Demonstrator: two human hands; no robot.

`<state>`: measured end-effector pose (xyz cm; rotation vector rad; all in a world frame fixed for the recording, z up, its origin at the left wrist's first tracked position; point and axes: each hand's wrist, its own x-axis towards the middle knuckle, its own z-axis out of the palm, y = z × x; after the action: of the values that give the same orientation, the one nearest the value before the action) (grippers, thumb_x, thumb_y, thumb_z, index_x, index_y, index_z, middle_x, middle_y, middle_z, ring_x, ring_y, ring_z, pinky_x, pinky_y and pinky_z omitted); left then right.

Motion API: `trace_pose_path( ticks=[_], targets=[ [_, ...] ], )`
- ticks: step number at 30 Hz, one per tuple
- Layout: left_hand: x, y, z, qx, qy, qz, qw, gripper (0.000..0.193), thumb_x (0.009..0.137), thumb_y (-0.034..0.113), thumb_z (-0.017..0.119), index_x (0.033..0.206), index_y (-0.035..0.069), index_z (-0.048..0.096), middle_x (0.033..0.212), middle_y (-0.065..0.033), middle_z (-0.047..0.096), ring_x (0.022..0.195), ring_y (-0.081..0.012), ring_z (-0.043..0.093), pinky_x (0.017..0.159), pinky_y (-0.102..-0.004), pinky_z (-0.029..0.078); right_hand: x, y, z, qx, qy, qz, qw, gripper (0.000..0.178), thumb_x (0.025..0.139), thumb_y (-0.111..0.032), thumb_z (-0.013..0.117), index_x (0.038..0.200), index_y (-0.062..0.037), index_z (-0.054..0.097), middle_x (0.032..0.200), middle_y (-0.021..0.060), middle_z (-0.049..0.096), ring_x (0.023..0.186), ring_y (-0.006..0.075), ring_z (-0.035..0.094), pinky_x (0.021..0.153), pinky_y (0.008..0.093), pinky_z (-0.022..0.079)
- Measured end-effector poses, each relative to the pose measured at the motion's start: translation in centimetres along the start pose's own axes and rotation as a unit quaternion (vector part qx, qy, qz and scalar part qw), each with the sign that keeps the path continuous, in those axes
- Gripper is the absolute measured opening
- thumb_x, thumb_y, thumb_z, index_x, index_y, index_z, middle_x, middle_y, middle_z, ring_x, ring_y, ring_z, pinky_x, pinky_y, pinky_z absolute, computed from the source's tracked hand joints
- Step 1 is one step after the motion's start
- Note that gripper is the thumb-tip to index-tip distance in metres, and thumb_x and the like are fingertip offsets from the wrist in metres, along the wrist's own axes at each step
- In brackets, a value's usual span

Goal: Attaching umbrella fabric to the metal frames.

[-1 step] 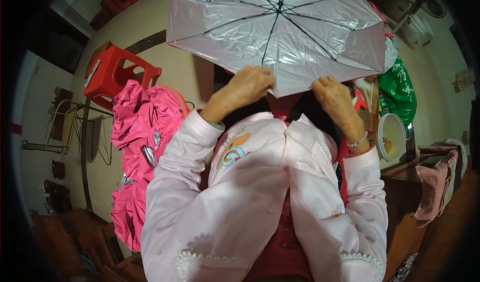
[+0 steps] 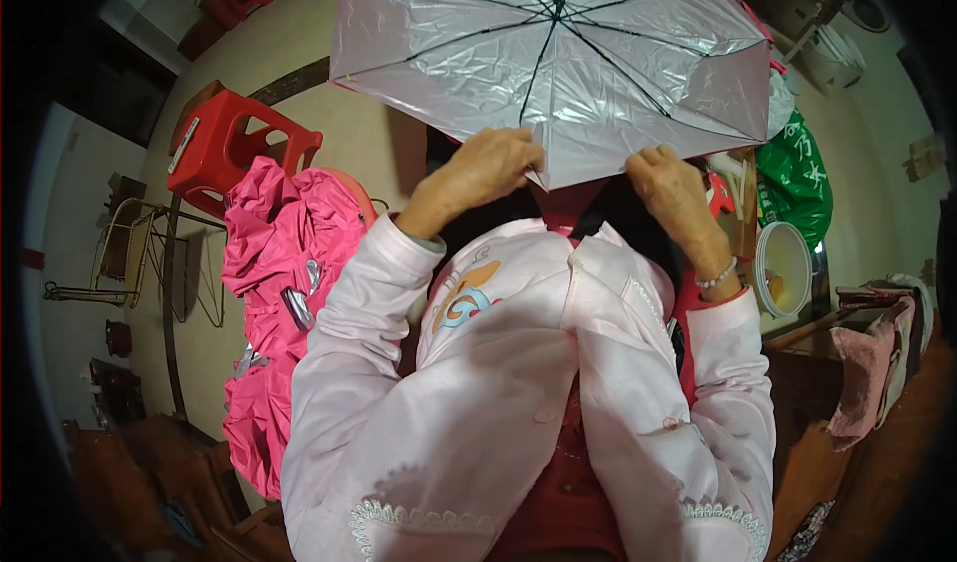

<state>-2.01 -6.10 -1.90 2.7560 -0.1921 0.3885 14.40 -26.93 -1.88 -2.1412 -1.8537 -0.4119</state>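
An opened umbrella (image 2: 608, 74) spreads in front of me, its silvery lining and dark ribs facing me. The ribs meet at a black hub (image 2: 558, 10). On the near rim, my left hand (image 2: 495, 163) pinches the fabric by a corner that points down toward my lap. A short way to the right along the same edge, my right hand (image 2: 662, 185) also grips the fabric, with curled fingers and a beaded bracelet at the wrist. The exact fingertip contact is partly hidden on both hands. A thin pink outer side shows along the umbrella's rim.
Left of me lies a heap of bright pink fabric (image 2: 274, 263) with silvery patches, beside a red plastic stool (image 2: 234, 148). Farther left stands a metal-framed rack (image 2: 135, 253). At right are a green bag (image 2: 797, 183), a white tub (image 2: 783, 271) and a draped pink cloth (image 2: 865, 363).
Both hands keep their grip on the umbrella's near edge. My right hand has shifted very slightly, and the silver fabric between the hands sits a little differently.
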Motion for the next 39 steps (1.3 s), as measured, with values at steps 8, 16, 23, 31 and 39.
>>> trace_pose_path(
  ticks=[8, 16, 23, 31, 39],
  targets=[
    [-0.4, -0.9, -1.3, -0.062, -0.113, -0.079, 0.988, 0.030, 0.062, 0.005, 0.065, 0.091, 0.005, 0.058, 0.082, -0.0111, 0.054, 0.080, -0.0292, 0.054, 0.070, -0.0357, 0.043, -0.2, -0.2, 0.8, 0.007, -0.022, -0.008, 1.000, 0.004, 0.073, -0.007, 0.056, 0.074, -0.0057, 0.052, 0.073, 0.0074, 0.051, 0.071, 0.0266, 0.051, 0.057, 0.0361, 0.045],
    [-0.5, 1.4, -0.9, -0.067, -0.089, -0.042, 0.993, 0.040, 0.067, 0.028, 0.069, 0.094, 0.001, 0.056, 0.086, -0.0129, 0.054, 0.086, -0.0297, 0.053, 0.073, -0.0364, 0.042, -0.5, -0.1, 1.6, -0.007, -0.014, -0.029, 0.999, 0.008, 0.072, -0.007, 0.058, 0.073, -0.0056, 0.050, 0.071, 0.0079, 0.049, 0.070, 0.0252, 0.050, 0.058, 0.0341, 0.045],
    [0.3, 2.4, 0.4, -0.122, -0.042, -0.012, 0.992, 0.026, 0.072, 0.019, 0.063, 0.088, 0.000, 0.056, 0.085, -0.0138, 0.055, 0.080, -0.0304, 0.054, 0.068, -0.0382, 0.042, -0.3, -0.5, 0.9, 0.020, -0.015, -0.014, 1.000, 0.007, 0.072, -0.007, 0.056, 0.073, -0.0045, 0.050, 0.073, 0.0081, 0.050, 0.072, 0.0256, 0.051, 0.059, 0.0347, 0.046],
    [-0.5, 0.5, -1.1, -0.032, 0.004, -0.066, 0.997, 0.010, 0.074, 0.010, 0.057, 0.079, 0.001, 0.058, 0.075, -0.0139, 0.055, 0.069, -0.0310, 0.055, 0.061, -0.0398, 0.042, -1.2, 2.0, -0.5, -0.079, 0.019, 0.090, 0.993, 0.005, 0.075, -0.009, 0.054, 0.074, -0.0056, 0.050, 0.074, 0.0081, 0.052, 0.076, 0.0268, 0.053, 0.057, 0.0375, 0.047],
    [-2.5, -3.2, -2.7, 0.177, 0.065, -0.175, 0.966, 0.008, 0.072, 0.008, 0.057, 0.078, 0.003, 0.058, 0.078, -0.0139, 0.056, 0.074, -0.0334, 0.055, 0.064, -0.0401, 0.044, -3.0, 5.6, -1.9, -0.182, 0.037, 0.132, 0.974, 0.003, 0.075, -0.010, 0.053, 0.075, -0.0069, 0.054, 0.073, 0.0094, 0.054, 0.073, 0.0281, 0.054, 0.061, 0.0386, 0.045]
  ],
)
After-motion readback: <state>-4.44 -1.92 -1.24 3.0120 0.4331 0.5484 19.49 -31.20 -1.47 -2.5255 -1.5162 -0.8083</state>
